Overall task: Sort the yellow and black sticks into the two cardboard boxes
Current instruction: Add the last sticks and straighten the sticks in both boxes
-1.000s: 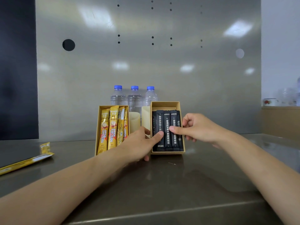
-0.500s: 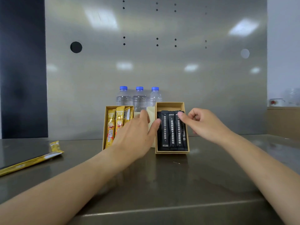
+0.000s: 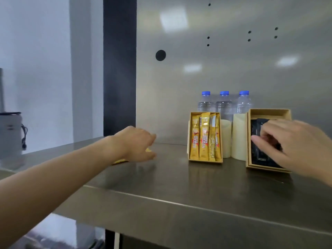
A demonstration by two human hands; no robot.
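1. The left hand point(image 3: 136, 143) is reaching over the counter point(image 3: 179, 194), well left of the yellow box point(image 3: 205, 137), palm down and fingers curled over a loose yellow stick point(image 3: 120, 161). Only slivers of that stick are showing beneath the hand and wrist, so I cannot tell whether it is gripped yet.
2. The right hand point(image 3: 294, 146) is hovering over the black box point(image 3: 269, 141), right of the yellow box, its fingers half-bent and touching the black sticks point(image 3: 258, 141). It is blurred; whether it is pinching one or only pressing them flat is unclear.
3. The yellow box is leaning back, propped nearly upright, with several yellow sticks point(image 3: 204, 139) standing side by side in it. Some room appears to be left at its right side.
4. The step in hand seems to be fetching the stray stick. Doing it well means pinching it near the middle, since a flat sachet on smooth steel is likely to slide rather than lift.
5. It should then be turned lengthwise to match the others and slipped into the gap beside them.
6. The tilted box may tip if pushed, so steadying it would be wise.
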